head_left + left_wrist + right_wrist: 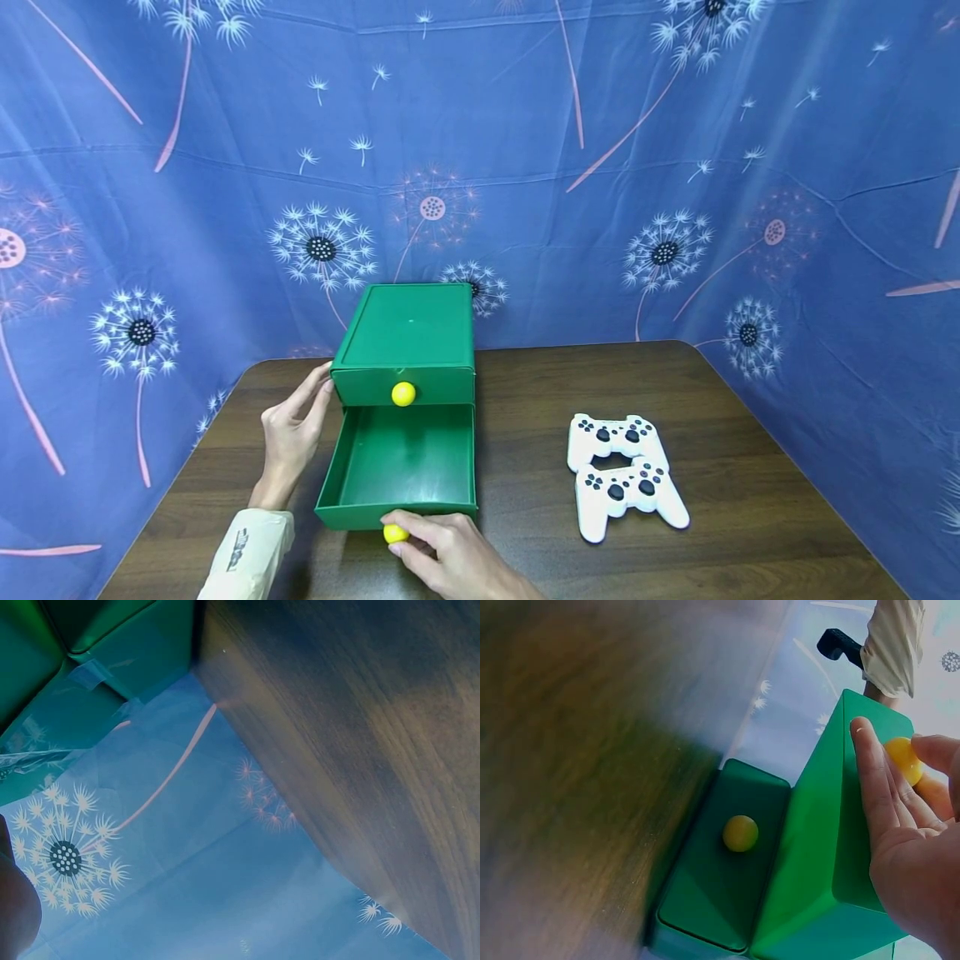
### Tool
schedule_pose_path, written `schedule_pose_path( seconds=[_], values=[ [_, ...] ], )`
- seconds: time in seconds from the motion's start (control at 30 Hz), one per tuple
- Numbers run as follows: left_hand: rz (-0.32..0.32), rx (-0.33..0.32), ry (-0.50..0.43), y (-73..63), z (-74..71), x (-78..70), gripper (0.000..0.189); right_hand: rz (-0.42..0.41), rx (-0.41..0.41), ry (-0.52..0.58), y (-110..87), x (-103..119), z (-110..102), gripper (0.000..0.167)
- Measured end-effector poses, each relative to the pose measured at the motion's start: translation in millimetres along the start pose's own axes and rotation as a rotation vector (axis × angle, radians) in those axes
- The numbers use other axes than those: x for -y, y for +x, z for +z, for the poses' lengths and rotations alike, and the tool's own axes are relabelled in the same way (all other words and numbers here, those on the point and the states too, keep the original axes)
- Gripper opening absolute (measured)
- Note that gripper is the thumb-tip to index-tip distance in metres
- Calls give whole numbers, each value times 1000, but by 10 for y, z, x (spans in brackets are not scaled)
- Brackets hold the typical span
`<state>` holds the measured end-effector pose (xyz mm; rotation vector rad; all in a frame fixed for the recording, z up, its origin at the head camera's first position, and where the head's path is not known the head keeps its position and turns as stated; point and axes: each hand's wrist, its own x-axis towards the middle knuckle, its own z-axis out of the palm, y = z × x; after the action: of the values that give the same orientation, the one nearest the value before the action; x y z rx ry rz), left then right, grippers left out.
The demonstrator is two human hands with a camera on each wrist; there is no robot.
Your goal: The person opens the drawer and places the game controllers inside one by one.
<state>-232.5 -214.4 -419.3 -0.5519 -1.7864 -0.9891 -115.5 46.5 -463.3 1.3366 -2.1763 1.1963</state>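
A green two-drawer box (412,321) stands on the table, its lower drawer (408,467) pulled out with nothing inside. At the drawer's front, my right hand (463,560) pinches the round yellow knob (395,533) between thumb and fingers; the right wrist view shows the same knob (903,760) held. The upper drawer (446,386) is closed, with its own yellow knob (403,394) untouched. My left hand (291,437) touches the box's left side near the upper front corner, fingers fairly straight. Only a bit of a finger (19,911) shows in the left wrist view.
Two white game controllers (626,479) lie on the wooden table (750,500), right of the box, one in front of the other. A blue curtain with dandelion prints (525,208) hangs behind the table and along its sides.
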Motion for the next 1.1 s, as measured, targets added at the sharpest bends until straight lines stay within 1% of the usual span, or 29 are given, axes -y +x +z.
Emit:
schedule_pose_path(
  seconds=[0.2, 0.37, 0.53, 0.67, 0.7, 0.77, 0.9, 1.03, 1.1],
  values=[
    [-8, 9, -18, -3, -7, -5, 48, 21, 11, 63, -27, -9, 2, 28],
    [-5, 8, -16, -15, -8, 0, 47, 56, 44, 117, -39, 0, -12, 32],
    [-2, 7, -7, -20, -9, 10, 47, 63, 76, 146, -53, 7, -60, 37],
    [-2, 8, -5, -22, -12, 18, 48, 61, 83, 177, -85, 13, -133, 39],
    [-2, 7, -5, -22, -13, 20, 48, 59, 83, 191, -96, 16, -155, 38],
    [-1, 6, -7, -23, -12, 21, 48, 80, 89, 232, -127, 32, -216, 36],
    [4, 5, -13, -18, -12, 26, 46, 84, 111, 267, -207, 51, -350, 32],
    [4, 10, -7, -9, -11, 35, 46, 2, 102, 223, -312, 1, -451, 29],
    [5, 12, -5, -7, -11, 35, 47, 11, 104, 239, -377, -13, -504, 29]
  ],
)
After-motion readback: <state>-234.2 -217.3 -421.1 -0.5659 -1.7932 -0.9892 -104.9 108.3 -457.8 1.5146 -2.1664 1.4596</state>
